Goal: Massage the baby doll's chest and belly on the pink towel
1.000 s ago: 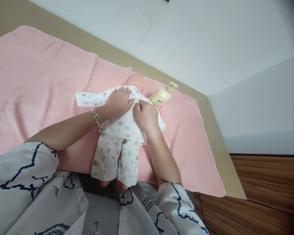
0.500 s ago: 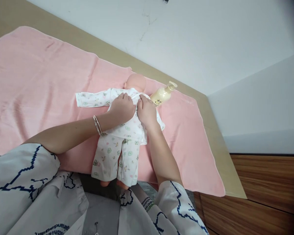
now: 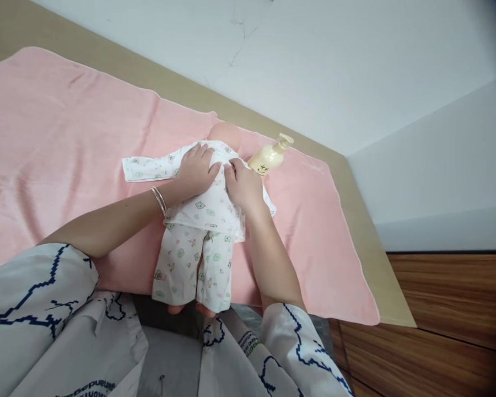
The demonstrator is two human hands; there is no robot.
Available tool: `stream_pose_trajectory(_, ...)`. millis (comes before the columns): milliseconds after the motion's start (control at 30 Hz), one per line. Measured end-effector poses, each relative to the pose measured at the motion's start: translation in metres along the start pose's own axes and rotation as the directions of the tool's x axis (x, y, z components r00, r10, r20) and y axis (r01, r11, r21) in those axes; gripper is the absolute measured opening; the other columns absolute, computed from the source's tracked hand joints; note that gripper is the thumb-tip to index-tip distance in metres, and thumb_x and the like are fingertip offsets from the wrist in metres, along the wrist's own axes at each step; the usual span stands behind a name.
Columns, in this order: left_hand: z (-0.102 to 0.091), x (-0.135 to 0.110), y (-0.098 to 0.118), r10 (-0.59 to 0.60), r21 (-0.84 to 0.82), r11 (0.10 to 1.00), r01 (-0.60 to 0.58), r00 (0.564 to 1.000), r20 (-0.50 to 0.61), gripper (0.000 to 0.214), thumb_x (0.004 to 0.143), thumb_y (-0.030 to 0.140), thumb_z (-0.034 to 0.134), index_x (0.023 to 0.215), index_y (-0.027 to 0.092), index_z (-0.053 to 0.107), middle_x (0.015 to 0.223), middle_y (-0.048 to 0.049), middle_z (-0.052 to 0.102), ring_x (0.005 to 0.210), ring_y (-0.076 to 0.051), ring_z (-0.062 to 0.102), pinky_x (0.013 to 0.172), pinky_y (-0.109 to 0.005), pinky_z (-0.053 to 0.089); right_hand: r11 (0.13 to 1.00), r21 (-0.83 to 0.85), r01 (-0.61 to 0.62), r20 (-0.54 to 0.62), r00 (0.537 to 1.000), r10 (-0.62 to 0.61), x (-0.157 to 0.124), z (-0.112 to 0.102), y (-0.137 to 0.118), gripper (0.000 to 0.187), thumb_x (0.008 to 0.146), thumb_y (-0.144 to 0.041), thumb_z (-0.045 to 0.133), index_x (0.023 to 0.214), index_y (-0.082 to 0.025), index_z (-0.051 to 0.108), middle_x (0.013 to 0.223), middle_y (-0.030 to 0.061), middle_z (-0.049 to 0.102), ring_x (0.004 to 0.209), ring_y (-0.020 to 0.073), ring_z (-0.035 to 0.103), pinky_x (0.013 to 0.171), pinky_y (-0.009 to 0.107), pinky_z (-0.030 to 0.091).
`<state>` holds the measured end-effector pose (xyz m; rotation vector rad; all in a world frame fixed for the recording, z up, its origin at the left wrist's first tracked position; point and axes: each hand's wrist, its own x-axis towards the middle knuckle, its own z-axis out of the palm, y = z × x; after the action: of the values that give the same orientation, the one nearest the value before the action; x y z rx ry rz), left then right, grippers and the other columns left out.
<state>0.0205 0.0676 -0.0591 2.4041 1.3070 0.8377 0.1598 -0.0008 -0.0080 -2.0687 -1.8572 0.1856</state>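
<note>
A baby doll [image 3: 224, 134] lies on its back on a pink towel [image 3: 66, 132], dressed in a white printed top [image 3: 209, 207] and matching trousers [image 3: 190, 264]. My left hand [image 3: 197, 168] rests on the doll's chest, fingers curled on the cloth of the top near the collar. My right hand [image 3: 243, 184] is beside it, pinching the front edge of the top at the doll's upper chest. One empty sleeve [image 3: 146, 167] of the top stretches out to the left. The doll's bare feet [image 3: 186, 310] stick out below the trousers.
A cream pump bottle [image 3: 269, 154] lies on the towel just right of the doll's head. The towel covers a tan tabletop [image 3: 372, 248] set against a white wall. A wooden floor [image 3: 450, 325] shows at the lower right. My patterned white sleeves fill the bottom.
Both hands shifted slightly on the doll's chest, closing together at the collar and then resettling on the top. The doll and the bottle stay in place.
</note>
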Motion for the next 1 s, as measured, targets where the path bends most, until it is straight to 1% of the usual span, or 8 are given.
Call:
stream_pose_trajectory(167,0.001,0.001,-0.004,0.018,-0.012,1.000,-0.018,0.999,-0.027,0.053,0.102,0.038,0.043,0.144,0.007,0.052,0.153,-0.0193,0.053,0.150,-0.037,0.040,0.126,-0.053,0.030,0.984,0.109,0.139,-0.098,0.987,-0.129,0.013,0.023,0.022,0.053,0.103,-0.042,0.032,0.142,-0.013,0.050,0.147,0.0170,0.057,0.138,0.0307,0.051,0.120,0.050,0.036)
stream_pose_trajectory(333,0.000,-0.002,0.002,0.013,0.055,0.998,-0.011,0.999,-0.046,0.053,0.103,0.034,0.042,0.144,0.002,0.051,0.151,-0.0231,0.053,0.148,-0.039,0.041,0.125,-0.053,0.031,0.977,0.147,0.157,-0.117,0.983,-0.141,0.018,0.033,0.031,0.056,0.102,-0.045,0.031,0.145,-0.014,0.049,0.150,0.0166,0.055,0.143,0.0302,0.047,0.125,0.054,0.030)
stream_pose_trajectory(433,-0.004,-0.009,0.014,0.003,0.108,0.994,0.002,0.999,-0.042,0.051,0.103,0.029,0.039,0.143,0.000,0.052,0.148,-0.0255,0.054,0.146,-0.040,0.043,0.124,-0.056,0.032,0.976,0.177,0.128,-0.075,0.990,-0.116,0.019,0.033,0.036,0.059,0.100,-0.047,0.036,0.149,-0.015,0.046,0.162,0.0166,0.041,0.154,0.0315,0.033,0.127,0.058,0.024)
stream_pose_trajectory(533,-0.009,-0.019,0.028,0.065,0.148,0.987,-0.063,0.998,-0.008,0.048,0.103,0.022,0.036,0.142,-0.001,0.052,0.148,-0.0269,0.054,0.145,-0.040,0.044,0.122,-0.057,0.034,0.980,0.173,0.100,-0.030,0.995,-0.097,0.019,0.029,0.036,0.062,0.098,-0.046,0.039,0.151,-0.014,0.044,0.166,0.0172,0.033,0.159,0.0332,0.023,0.128,0.061,0.022)
stream_pose_trajectory(667,-0.018,-0.021,0.032,0.129,0.167,0.976,-0.137,0.990,0.059,0.049,0.102,0.018,0.034,0.142,-0.002,0.053,0.147,-0.0267,0.054,0.143,-0.038,0.047,0.120,-0.055,0.036,0.992,0.088,0.095,-0.055,0.994,-0.090,0.007,0.018,0.019,0.055,0.098,-0.037,0.036,0.146,-0.013,0.049,0.151,0.0197,0.053,0.147,0.0369,0.043,0.119,0.064,0.035)
stream_pose_trajectory(767,-0.025,-0.004,0.014,0.098,0.094,0.990,-0.109,0.989,0.108,0.046,0.100,0.023,0.039,0.137,0.003,0.059,0.145,-0.0212,0.058,0.141,-0.034,0.049,0.121,-0.050,0.038,0.997,0.022,0.076,-0.051,0.996,-0.075,-0.008,0.006,-0.004,0.049,0.096,-0.031,0.036,0.138,-0.013,0.056,0.134,0.0207,0.065,0.131,0.0389,0.056,0.107,0.063,0.046)
stream_pose_trajectory(900,-0.027,0.013,-0.007,0.046,0.008,0.999,-0.048,0.983,0.180,0.045,0.102,0.031,0.039,0.133,0.008,0.062,0.143,-0.0163,0.062,0.138,-0.029,0.054,0.121,-0.045,0.040,0.997,-0.038,0.069,-0.018,0.997,-0.069,-0.017,0.000,-0.018,0.047,0.098,-0.031,0.034,0.134,-0.014,0.060,0.129,0.0197,0.068,0.127,0.0390,0.059,0.105,0.061,0.048)
stream_pose_trajectory(1000,-0.023,-0.002,0.007,0.068,0.133,0.988,-0.080,0.993,0.097,0.048,0.102,0.028,0.038,0.138,0.001,0.056,0.144,-0.0239,0.059,0.141,-0.035,0.051,0.120,-0.052,0.038,0.999,0.002,0.039,0.002,0.999,-0.039,-0.007,0.006,-0.005,0.054,0.102,-0.038,0.031,0.143,-0.012,0.054,0.144,0.0203,0.060,0.139,0.0376,0.052,0.114,0.059,0.043)
